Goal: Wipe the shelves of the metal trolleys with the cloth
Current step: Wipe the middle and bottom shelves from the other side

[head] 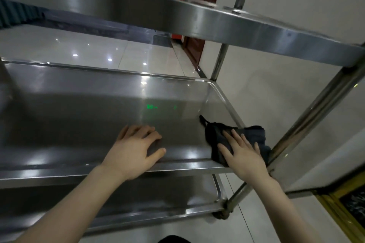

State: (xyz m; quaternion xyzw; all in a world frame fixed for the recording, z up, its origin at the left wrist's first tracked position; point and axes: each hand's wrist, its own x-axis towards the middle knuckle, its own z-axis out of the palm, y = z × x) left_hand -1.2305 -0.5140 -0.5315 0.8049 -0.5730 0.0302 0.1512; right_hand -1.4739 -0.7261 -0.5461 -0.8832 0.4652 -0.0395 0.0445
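Steel gleamed on the trolley's [219, 59] middle shelf [79, 104], where your left hand [136, 150] rested just inside the front rim. Its fingers were loosely bent and close together, thumb apart, holding nothing. Your right hand [243, 156] lay flat on the dark cloth [219, 136], fingers straight and spread, pressing it into the shelf's near right corner beside the post [316, 108]. Part of the cloth bunched against the right rim. The top shelf [177, 12] hung above and the bottom shelf [118, 199] lay below.

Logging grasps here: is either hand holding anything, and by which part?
Nothing is gripped. The right hand presses flat on the cloth, fingers straight; the left hand rests on the middle shelf.
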